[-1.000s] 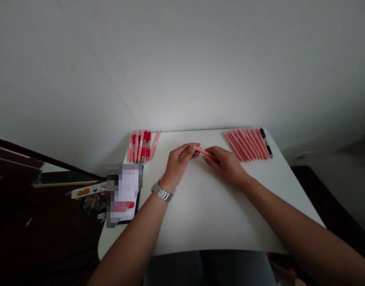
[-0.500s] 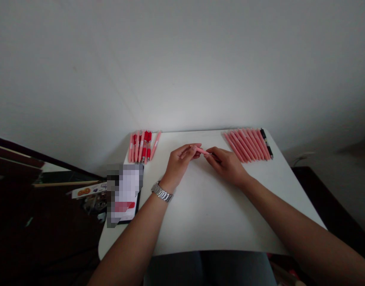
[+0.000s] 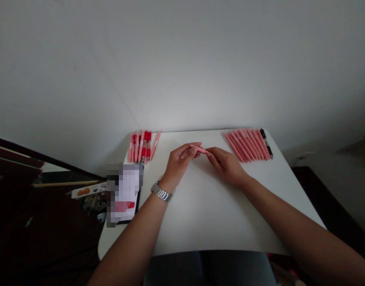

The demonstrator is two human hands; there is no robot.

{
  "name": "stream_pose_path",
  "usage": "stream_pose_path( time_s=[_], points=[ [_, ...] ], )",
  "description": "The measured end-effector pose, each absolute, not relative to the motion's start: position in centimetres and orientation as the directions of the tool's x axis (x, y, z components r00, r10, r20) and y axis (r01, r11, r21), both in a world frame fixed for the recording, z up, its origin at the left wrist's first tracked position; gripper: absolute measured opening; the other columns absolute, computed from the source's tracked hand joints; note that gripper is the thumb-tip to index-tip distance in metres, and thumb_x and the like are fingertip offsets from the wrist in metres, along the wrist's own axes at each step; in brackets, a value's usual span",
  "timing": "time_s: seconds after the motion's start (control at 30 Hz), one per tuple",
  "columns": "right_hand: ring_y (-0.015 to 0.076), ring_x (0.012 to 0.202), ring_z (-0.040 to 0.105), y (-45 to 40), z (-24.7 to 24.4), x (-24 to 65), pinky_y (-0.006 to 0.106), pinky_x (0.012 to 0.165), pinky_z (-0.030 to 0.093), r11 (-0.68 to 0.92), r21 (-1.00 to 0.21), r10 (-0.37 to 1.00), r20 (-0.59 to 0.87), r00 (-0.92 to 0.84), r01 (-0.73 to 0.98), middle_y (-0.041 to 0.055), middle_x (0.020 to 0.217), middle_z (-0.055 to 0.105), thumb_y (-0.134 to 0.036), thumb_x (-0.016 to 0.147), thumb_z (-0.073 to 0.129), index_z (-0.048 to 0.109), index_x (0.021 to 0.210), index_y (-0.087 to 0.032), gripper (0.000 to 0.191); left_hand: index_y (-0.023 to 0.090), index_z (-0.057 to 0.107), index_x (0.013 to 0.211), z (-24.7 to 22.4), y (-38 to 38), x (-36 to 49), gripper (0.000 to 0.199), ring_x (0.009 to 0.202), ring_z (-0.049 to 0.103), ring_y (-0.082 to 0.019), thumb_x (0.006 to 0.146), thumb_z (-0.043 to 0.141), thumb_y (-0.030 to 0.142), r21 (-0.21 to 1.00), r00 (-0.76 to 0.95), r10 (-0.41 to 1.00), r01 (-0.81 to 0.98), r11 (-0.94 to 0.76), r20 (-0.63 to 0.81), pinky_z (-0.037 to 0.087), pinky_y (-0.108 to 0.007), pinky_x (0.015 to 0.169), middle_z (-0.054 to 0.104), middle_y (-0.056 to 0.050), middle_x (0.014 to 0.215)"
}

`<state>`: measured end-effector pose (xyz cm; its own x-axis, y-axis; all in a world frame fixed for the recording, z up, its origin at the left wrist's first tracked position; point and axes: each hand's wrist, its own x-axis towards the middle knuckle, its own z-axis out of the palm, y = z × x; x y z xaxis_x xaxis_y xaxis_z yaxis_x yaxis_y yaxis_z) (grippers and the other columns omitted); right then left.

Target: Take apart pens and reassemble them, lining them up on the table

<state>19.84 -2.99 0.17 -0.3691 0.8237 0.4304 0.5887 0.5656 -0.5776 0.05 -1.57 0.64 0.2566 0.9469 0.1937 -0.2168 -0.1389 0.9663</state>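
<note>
A pink pen (image 3: pixel 202 150) is held between my two hands above the middle of the white table (image 3: pixel 206 214). My left hand (image 3: pixel 182 159) has its fingers closed round the pen's left part. At the pen's right end, my right hand (image 3: pixel 225 163) pinches it between thumb and fingers, which hide that tip. Several pink pens (image 3: pixel 248 145) lie side by side at the back right, with a black pen (image 3: pixel 266 143) at their right edge. More pink pens (image 3: pixel 136 147) and red pens (image 3: pixel 146 145) lie at the back left.
A phone or tablet (image 3: pixel 130 190), partly blurred out, lies at the table's left side. Behind the table rises a pale wall (image 3: pixel 182 71). Left of the table are a sticker sheet (image 3: pixel 86 191) and dark clutter.
My right fingers have closed further over the pen's right end, and the dark part seen between them earlier is now hidden. My left hand has barely moved.
</note>
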Motion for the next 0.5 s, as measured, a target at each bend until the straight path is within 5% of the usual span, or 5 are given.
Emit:
stream_pose_path(
  time_s=[0.5],
  points=[
    [0.0195,0.079,0.065,-2.88,0.15,19.82,0.030,0.071,0.047,0.563,-0.534,0.821,0.447,-0.354,0.631,0.0085,0.092,0.070,-0.035,0.105,0.046,0.063,0.108,-0.019,0.024,0.017,0.080,0.102,0.94,-1.64,0.06,0.037,0.104,0.070,-0.020,0.092,0.066,0.050,0.978,0.251,0.955,-0.172,-0.115,0.156,0.055,-0.034,0.099,0.074,-0.012,0.121]
  ],
)
